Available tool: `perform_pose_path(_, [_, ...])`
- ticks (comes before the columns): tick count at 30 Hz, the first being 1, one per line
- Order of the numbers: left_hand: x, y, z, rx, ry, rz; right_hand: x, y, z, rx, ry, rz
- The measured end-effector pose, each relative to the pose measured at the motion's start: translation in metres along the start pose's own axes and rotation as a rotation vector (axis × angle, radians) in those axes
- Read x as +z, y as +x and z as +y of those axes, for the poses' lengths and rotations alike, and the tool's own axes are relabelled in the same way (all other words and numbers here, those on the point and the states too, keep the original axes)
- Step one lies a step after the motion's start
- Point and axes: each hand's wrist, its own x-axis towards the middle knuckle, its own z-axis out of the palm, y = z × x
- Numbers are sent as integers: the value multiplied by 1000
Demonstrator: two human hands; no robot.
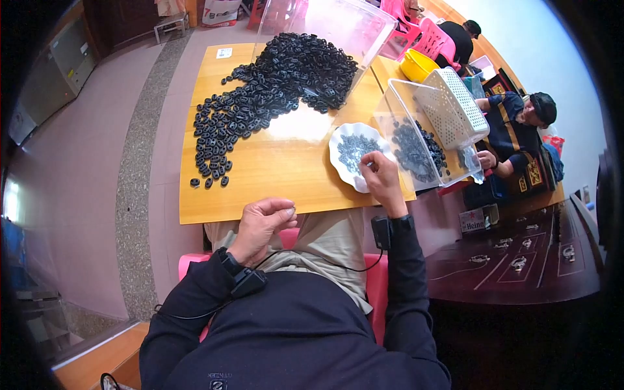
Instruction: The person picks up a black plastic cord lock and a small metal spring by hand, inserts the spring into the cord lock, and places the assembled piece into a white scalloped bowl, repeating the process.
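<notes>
Upper centre-left: black two-holed pieces (224, 120), heaped and strewn. Centre: left hand (261, 226), thumb and index pinched; cannot tell on what. Right of centre: scalloped white plate (335, 155), small greyish parts (353, 149) inside; right hand (383, 181) over its right side, fingertips together, hold unclear.

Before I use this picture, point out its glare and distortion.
Head view: white glare on the wooden table, beside the black pieces; head view: the speckled floor strip bows with the fisheye, and the corners fall to black.

Black long-sleeved top (299, 325), beige trousers (335, 237), cabled black wrist units (249, 282)
</notes>
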Motion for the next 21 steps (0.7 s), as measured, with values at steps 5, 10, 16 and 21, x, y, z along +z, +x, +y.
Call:
perform_pose_path(5, [3, -2, 1, -9, 27, -19, 4, -15, -14, 182, 335, -49])
perform_pose_path(10, [7, -2, 0, 3, 68, -30, 26, -39, -64, 188, 655, -225])
perform_pose_path(16, [9, -1, 3, 4, 61, -56, 45, -53, -93, 151, 656, -354])
perform_pose_path(21, [8, -2, 3, 12, 100, -108, 55, -57, -100, 54, 650, -341])
